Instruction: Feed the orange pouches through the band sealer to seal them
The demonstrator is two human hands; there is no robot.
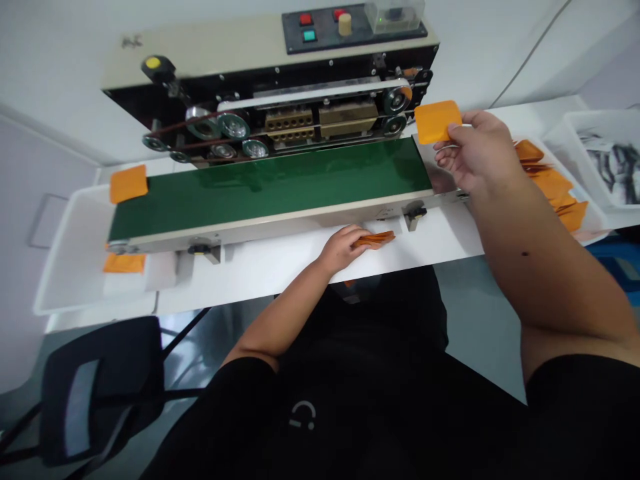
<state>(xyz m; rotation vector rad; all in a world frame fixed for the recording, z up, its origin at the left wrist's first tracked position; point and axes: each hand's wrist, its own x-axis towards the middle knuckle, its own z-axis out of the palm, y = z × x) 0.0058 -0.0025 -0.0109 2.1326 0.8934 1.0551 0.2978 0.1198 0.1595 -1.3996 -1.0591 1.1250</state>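
Two hands: both bare, both closed on flat orange pouches.
Left hand: the left hand (343,248) rests on the white table (280,267) near its front edge, just before the sealer's base; its fingers are curled shut over a small stack of thin orange pouches (377,238), whose ends stick out to the right.
Right hand: the right hand (477,152) is raised at the right end of the belt; thumb and fingers pinch a single square orange pouch (436,121) by its right edge, held flat just beside the sealer's right-hand rollers.
Belt: a long green conveyor belt (270,183) runs left to right across the middle of the table, its surface bare.
Sealer: the beige band-sealing machine (270,87) stands behind the belt, toward the table's back edge, with red and green buttons on its dark top panel.
Left end: one more orange pouch (129,183) lies at the belt's left end, over a white plastic tray (65,267) at the table's left edge; another orange pouch (124,263) lies in that tray.
Right end: a loose heap of orange pouches (555,187) lies behind the right forearm, near a white bin (575,130) at the table's right edge.
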